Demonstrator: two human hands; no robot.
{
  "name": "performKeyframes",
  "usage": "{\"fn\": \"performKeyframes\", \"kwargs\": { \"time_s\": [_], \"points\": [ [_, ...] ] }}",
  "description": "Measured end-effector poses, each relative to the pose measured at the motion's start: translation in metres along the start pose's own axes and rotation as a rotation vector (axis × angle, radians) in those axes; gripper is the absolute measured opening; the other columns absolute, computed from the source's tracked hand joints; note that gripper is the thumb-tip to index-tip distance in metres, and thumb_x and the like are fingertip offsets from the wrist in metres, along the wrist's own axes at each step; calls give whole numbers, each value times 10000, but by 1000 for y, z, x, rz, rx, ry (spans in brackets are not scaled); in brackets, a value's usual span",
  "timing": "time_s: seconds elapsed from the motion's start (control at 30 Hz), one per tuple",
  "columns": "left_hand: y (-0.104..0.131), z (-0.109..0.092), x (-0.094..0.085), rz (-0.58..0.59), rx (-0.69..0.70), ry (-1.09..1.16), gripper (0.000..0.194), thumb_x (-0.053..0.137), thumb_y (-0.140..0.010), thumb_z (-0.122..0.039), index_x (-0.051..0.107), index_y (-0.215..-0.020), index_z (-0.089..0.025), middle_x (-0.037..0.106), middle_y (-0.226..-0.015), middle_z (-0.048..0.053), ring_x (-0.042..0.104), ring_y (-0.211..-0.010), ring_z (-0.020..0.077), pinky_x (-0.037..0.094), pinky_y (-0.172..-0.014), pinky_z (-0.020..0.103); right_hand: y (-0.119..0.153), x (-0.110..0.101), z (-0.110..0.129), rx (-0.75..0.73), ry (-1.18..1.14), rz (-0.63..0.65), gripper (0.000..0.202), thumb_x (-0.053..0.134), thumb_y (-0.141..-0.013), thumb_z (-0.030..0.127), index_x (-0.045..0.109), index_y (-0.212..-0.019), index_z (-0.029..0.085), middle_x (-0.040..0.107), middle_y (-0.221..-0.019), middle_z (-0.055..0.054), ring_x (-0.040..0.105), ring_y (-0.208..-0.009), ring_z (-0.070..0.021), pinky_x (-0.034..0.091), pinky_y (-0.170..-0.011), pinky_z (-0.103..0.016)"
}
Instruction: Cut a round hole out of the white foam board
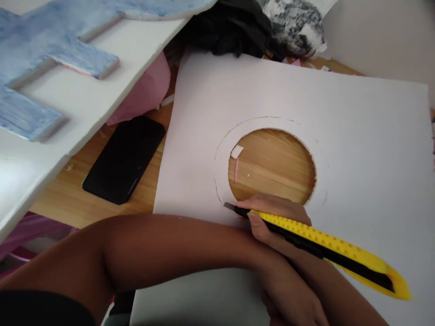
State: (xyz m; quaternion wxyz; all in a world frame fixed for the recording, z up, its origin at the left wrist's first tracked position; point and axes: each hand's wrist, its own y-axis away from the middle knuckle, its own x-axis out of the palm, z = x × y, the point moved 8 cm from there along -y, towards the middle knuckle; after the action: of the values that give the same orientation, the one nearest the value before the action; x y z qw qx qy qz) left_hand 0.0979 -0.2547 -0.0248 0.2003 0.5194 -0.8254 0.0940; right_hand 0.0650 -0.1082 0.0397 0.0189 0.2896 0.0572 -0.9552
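Observation:
My right hand is closed around a yellow and black utility knife, near the lower rim of a round hole. The knife's blade tip rests at or just above the white board, by the lower left end of a thin drawn curve that runs around the hole's left and top. My left arm crosses in front from the left, and my left hand lies beneath the right forearm at the bottom; its fingers are mostly hidden. Wood shows through the hole, with a white scrap and a pink strip there.
A black phone lies on the wooden table left of the board. At upper left is a white panel with raised blue-painted shapes. Pink paper, a black plastic bag and a crumpled black-and-white bundle sit behind.

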Motion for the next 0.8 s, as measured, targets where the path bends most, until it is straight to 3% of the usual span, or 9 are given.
{"fn": "performKeyframes", "kwargs": {
  "time_s": [0.13, 0.23, 0.33, 0.4, 0.5, 0.63, 0.73, 0.8],
  "points": [
    [-8, -3, -10, -133, -100, -76, 121, 602, -723, -244, 685, -639, -217, 510, -651, 31, 555, -673, 221, 484, -531, 308, -1, -1, -1, 27, 24, 19, 171, 588, -869, 270, 739, -944, 298, 764, -802, 27, 717, -673, -165, 528, -574, -286],
    [-18, -5, -32, -285, -300, -215, 221, 508, -747, -228, 687, -618, -232, 492, -617, 19, 546, -622, 196, 453, -495, 267, -1, -2, 2, 28, 21, 9, 169, 584, -871, 266, 736, -941, 295, 764, -793, 27, 720, -672, -162, 541, -575, -280],
    [-17, -3, -53, -411, -521, -395, 284, 459, -735, -227, 684, -563, -210, 438, -539, -4, 503, -510, 151, 370, -431, 220, -2, -1, 4, 27, 17, 19, 175, 585, -865, 242, 732, -941, 298, 762, -781, 33, 715, -651, -152, 548, -575, -272],
    [-16, -1, -58, -479, -541, -444, 296, 464, -709, -246, 648, -478, -224, 388, -467, -9, 441, -430, 139, 275, -364, 204, -2, -1, 4, 29, 19, 8, 178, 585, -861, 228, 732, -934, 298, 766, -787, 35, 720, -659, -149, 553, -585, -264],
    [-24, 1, -47, -495, -301, -278, 299, 475, -675, -255, 591, -400, -236, 293, -388, -13, 349, -354, 128, 131, -305, 198, -2, -2, 4, -7, 29, -5, 181, 584, -859, 225, 731, -941, 291, 769, -788, 28, 723, -659, -154, 552, -576, -264],
    [-44, -4, -25, -267, 200, 394, 334, 415, -706, -243, 582, -426, -173, 260, -407, -28, 315, -326, 78, 104, -345, 149, -2, 0, 7, -97, 25, 24, 226, 589, -848, 202, 723, -1002, 298, 766, -785, 31, 720, -637, -150, 550, -537, -253],
    [-44, -23, -36, -129, 651, 1031, 338, 423, -698, -278, 537, -387, -215, 275, -387, -25, 275, -314, 87, 86, -321, 169, -2, -1, 6, -103, 15, 16, 243, 589, -845, 188, 723, -1018, 294, 765, -789, 27, 722, -641, -156, 559, -540, -259],
    [-39, -26, -51, -179, 857, 1305, 331, 448, -687, -292, 504, -366, -235, 267, -363, -23, 229, -300, 91, 54, -304, 182, -2, 0, 6, -115, 17, 22, 240, 590, -844, 184, 721, -1017, 286, 765, -796, 19, 720, -636, -165, 559, -537, -274]
  ]
}}
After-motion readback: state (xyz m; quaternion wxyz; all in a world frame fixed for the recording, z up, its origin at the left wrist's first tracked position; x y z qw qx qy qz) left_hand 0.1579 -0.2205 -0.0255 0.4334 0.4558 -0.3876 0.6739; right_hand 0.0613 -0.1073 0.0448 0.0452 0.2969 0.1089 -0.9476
